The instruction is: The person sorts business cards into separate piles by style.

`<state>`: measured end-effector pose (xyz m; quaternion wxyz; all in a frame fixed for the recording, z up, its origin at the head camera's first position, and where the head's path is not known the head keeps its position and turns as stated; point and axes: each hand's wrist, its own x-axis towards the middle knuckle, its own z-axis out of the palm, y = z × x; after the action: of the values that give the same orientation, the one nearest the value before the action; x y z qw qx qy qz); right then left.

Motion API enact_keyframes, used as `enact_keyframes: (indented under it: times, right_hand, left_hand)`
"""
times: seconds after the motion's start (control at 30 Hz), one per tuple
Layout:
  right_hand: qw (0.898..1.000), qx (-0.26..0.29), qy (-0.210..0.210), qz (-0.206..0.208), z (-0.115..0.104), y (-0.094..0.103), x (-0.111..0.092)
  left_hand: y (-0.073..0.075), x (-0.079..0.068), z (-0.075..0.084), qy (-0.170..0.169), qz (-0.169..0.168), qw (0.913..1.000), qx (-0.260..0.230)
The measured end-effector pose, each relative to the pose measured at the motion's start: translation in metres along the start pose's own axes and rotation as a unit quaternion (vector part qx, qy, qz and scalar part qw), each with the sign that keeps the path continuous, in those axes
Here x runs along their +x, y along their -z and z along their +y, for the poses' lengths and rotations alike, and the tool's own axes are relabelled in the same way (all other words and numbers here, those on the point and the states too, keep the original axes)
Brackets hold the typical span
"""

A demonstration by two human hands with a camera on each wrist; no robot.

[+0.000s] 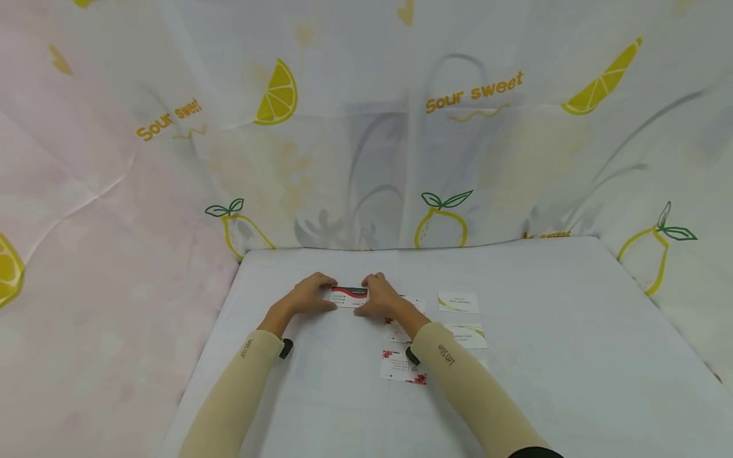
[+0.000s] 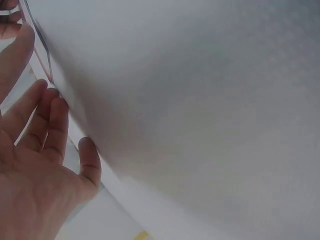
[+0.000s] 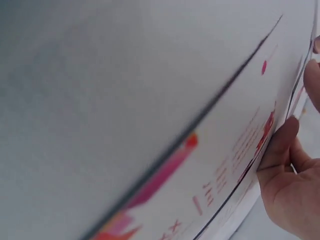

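Note:
A business card (image 1: 349,296) with a black and red wavy band lies toward the far side of the white-covered table, between both hands. My left hand (image 1: 309,294) holds its left end, thumb at the near corner and forefinger at the far one. At the other end my right hand (image 1: 382,297) grips the card in the same way. In the left wrist view the thumb and fingertips (image 2: 60,107) sit right at the card's edge, low over the cloth. Under the right wrist lies a card with red flowers (image 1: 395,331), partly hidden by the forearm.
Nearer me is another red-flowered card (image 1: 401,367). Two white cards with yellow-green curves, one farther off (image 1: 458,302) and one closer (image 1: 469,336), lie right of the right arm. A lemon-print cloth (image 1: 355,159) hangs behind the table (image 1: 572,350) and along its sides.

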<state>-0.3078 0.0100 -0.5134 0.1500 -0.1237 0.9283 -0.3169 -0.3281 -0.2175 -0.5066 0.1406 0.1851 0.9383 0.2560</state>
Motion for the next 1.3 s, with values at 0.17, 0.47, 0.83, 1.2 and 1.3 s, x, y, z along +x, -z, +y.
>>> enact_keyframes:
  times: [0.17, 0.47, 0.83, 1.2, 1.3]
  right_hand:
    - [0.998, 0.052, -0.011, -0.019, 0.007, 0.006, 0.000]
    - [0.998, 0.053, 0.023, -0.038, 0.007, 0.019, -0.015]
    - [0.988, 0.086, 0.117, 0.045, 0.021, 0.068, -0.064]
    - [0.993, 0.050, 0.083, 0.074, 0.060, 0.070, -0.102]
    - [0.994, 0.022, 0.070, 0.086, 0.068, 0.068, -0.106]
  left_hand:
    - [0.001, 0.001, 0.002, -0.005, 0.000, 0.9999, -0.014]
    - [-0.005, 0.000, 0.006, -0.017, 0.007, 0.9998, -0.006]
    - [0.005, -0.030, 0.018, -0.104, 0.074, 0.9914, 0.027]
    - [-0.005, -0.046, 0.053, -0.182, 0.082, 0.9786, 0.048]
    - [-0.013, -0.041, 0.062, -0.181, 0.075, 0.9785, 0.065]
